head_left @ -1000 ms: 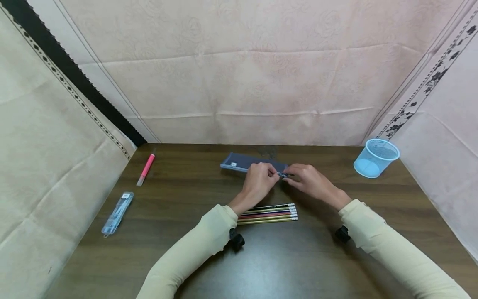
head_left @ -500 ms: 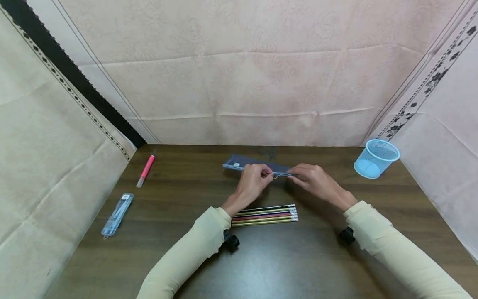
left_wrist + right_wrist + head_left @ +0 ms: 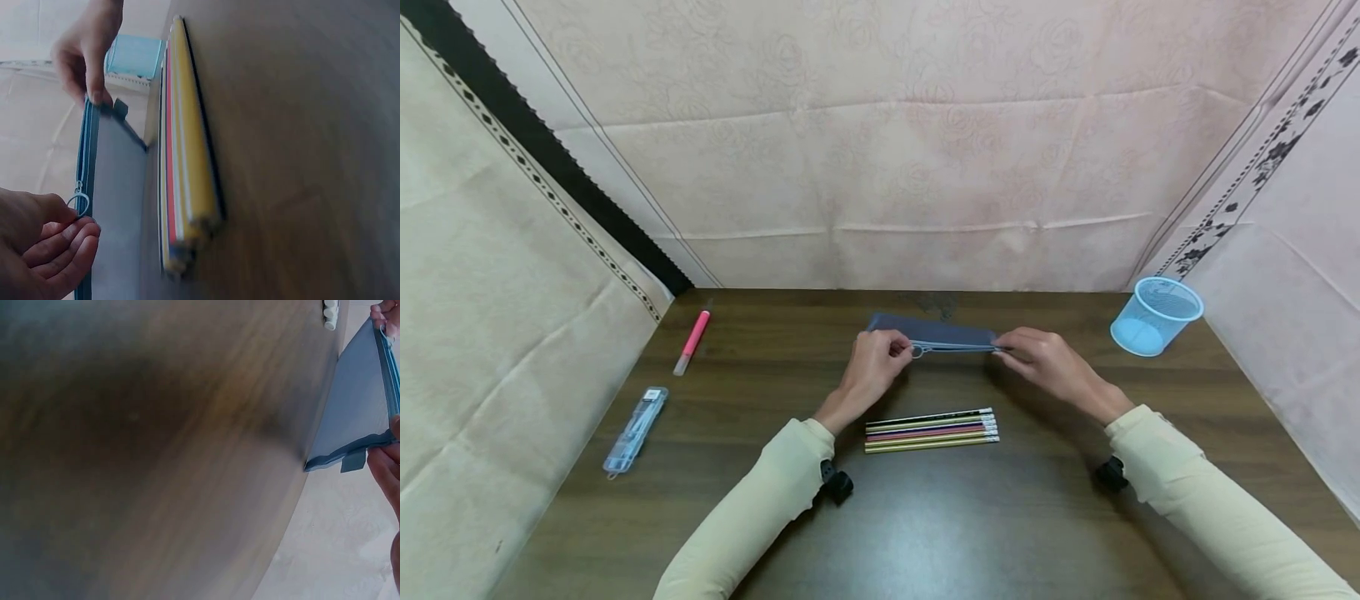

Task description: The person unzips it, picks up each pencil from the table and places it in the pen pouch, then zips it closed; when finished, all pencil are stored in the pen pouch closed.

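A blue zippered pencil pouch [image 3: 936,330] with a see-through side is held up off the table between my two hands. My left hand [image 3: 868,371] pinches the ring-shaped zipper pull [image 3: 87,203] near the pouch's left end; the ring shows between thumb and fingers in the left wrist view. At the other end, my right hand [image 3: 1052,367] pinches the top corner, just by a small fabric tab [image 3: 354,461]. Several pencils [image 3: 932,431] lie side by side on the wooden table, nearer me than the pouch.
Toward the back right stands a light blue plastic cup [image 3: 1150,321]. A pink-capped marker [image 3: 695,337] and a slim clear blue case [image 3: 636,429] lie along the table's left side. Patterned cloth hangs behind and on both sides of the table [image 3: 1000,517].
My left hand has drawn the zipper pull leftward along the pouch, away from the right hand. The right hand and the pouch have shifted slightly right, and the pencils are more fully visible.
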Demonstrator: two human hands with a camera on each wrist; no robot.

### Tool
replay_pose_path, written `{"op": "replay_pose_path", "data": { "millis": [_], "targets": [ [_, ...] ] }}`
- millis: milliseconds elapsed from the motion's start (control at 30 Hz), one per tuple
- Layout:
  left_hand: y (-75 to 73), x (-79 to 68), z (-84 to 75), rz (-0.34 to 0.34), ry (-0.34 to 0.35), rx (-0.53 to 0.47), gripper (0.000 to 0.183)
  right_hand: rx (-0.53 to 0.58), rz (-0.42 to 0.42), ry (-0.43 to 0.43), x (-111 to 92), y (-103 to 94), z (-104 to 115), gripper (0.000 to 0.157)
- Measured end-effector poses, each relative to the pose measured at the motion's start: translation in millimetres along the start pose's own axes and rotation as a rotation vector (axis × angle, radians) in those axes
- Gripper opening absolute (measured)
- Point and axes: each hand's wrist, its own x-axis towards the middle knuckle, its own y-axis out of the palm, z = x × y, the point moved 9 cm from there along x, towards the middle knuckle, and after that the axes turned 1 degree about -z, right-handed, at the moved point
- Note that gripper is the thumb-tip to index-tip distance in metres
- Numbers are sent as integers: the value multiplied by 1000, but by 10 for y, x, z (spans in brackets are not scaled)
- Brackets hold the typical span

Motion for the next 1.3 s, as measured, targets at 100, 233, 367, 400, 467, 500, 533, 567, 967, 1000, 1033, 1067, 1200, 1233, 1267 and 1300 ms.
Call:
{"op": "replay_pose_path", "data": {
  "millis": [100,233,367,400,467,500,533,567,967,1000,1033,1067,1200,1233,1267,1300],
  "targets": [
    [-68,-15,80,-9,-6,3,8,-9,-10,-5,-23,-19,-20,26],
    [-168,-34,208,-23,-40,-1,8,-9,-17,7,-49,-53,-75,29],
    [-261,-63,337,-30,-69,-2,9,-13,-11,26,-80,-85,-130,31],
    [-285,-71,362,-31,-72,-3,9,-15,-8,32,-90,-96,-143,32],
    [-334,-86,418,-38,-78,-2,9,-20,-8,43,-107,-119,-163,33],
    [-360,-92,444,-44,-80,-2,9,-20,-7,49,-114,-130,-174,33],
    [-385,-98,471,-47,-84,-2,9,-18,-6,57,-120,-140,-185,33],
    [-406,-101,499,-48,-88,1,9,-18,-4,64,-128,-147,-196,33],
    [-515,-137,651,9,-114,53,11,27,15,92,-61,-98,-213,27],
    [-508,-138,650,17,-111,58,12,25,5,91,-53,-102,-209,27],
    [-500,-138,649,25,-108,65,12,22,-7,90,-47,-107,-207,26],
    [-493,-136,643,30,-101,73,13,18,-21,87,-42,-113,-204,26],
    [-475,-125,573,33,-54,150,16,12,-65,79,-23,-130,-191,23],
    [-476,-117,540,27,-34,188,18,10,-69,77,-20,-126,-187,23],
    [-479,-106,497,18,-8,231,19,12,-72,74,-17,-120,-183,23],
    [-483,-93,446,9,21,277,20,13,-72,74,-13,-113,-180,24]
  ]
}}
